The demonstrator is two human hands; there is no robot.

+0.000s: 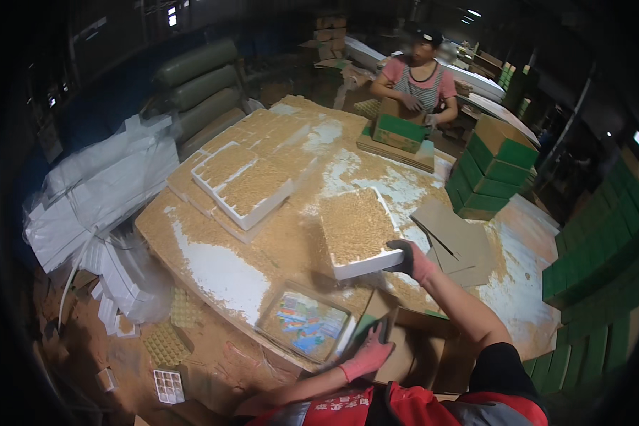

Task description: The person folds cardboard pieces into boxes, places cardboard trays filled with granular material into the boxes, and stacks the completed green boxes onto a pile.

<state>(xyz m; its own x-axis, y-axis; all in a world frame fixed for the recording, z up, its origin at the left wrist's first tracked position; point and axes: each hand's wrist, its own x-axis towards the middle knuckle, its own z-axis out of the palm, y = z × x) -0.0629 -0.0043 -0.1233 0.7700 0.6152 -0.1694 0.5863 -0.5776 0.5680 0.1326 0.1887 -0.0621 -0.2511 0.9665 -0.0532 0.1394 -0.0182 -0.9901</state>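
My right hand [413, 260], in a pink and dark grey glove, grips the near right corner of a white foam tray [368, 268]. The tray is filled to the top with loose tan, sawdust-like material [356, 226] and looks tilted above the table. My left hand [369, 355], gloved alike, is at the left side of an open cardboard box [408, 319] in front of me, its fingers closed on the flap. Left of the box lies a shallow tray or lid [268, 321] with blue and white printed packets [309, 326] in it.
Tan material covers much of the table [220, 270]. More filled foam trays [245, 181] stand at its left. Flat cardboard sheets [468, 245] lie to the right, near stacked green boxes [490, 167]. Across the table, a co-worker [420, 82] handles a green box [399, 131]. Wrapped white foam [103, 192] stands left.
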